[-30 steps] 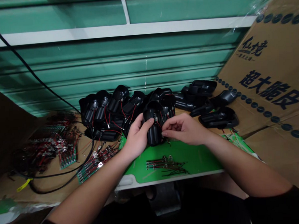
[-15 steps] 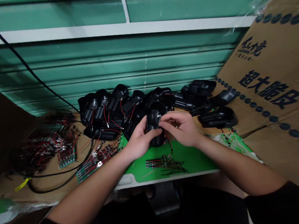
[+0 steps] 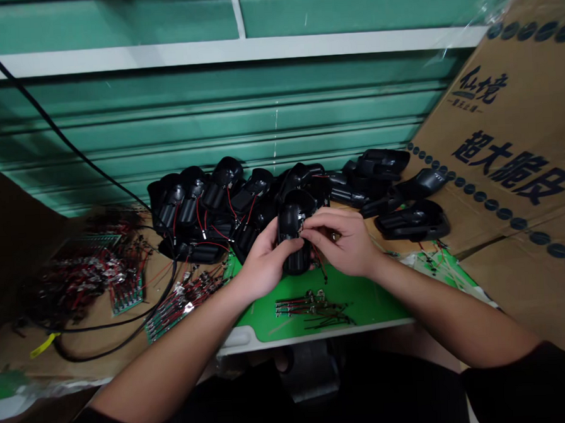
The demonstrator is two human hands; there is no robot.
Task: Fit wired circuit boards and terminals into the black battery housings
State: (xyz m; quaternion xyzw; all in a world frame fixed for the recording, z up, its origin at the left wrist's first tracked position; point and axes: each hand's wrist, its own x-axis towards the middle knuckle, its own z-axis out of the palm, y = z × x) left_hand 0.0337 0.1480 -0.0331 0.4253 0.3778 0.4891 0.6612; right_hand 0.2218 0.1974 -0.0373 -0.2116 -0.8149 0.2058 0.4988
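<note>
My left hand (image 3: 265, 263) is closed round a black plastic housing (image 3: 291, 220), its thumb lying across the front. The housing is held up over the green board (image 3: 363, 302), its rounded hollow end pointing away from me. My right hand (image 3: 343, 240) pinches at the housing's right side with thumb and forefinger. A small wired part seems to be between those fingertips, mostly hidden. Red and dark wires (image 3: 320, 260) dangle below them. Nearer to me on the board lies a small bunch of wired circuit pieces (image 3: 297, 305).
Similar black housings (image 3: 194, 200), several with red wires, are heaped along the green wall (image 3: 178, 128). More housings (image 3: 410, 220) lie at right beside a cardboard box (image 3: 507, 162). Wired circuit boards (image 3: 126, 295) pile up at left. A black cable (image 3: 80, 152) loops over that side.
Both hands stay at the housing in nearly the same pose. The view has shifted very slightly.
</note>
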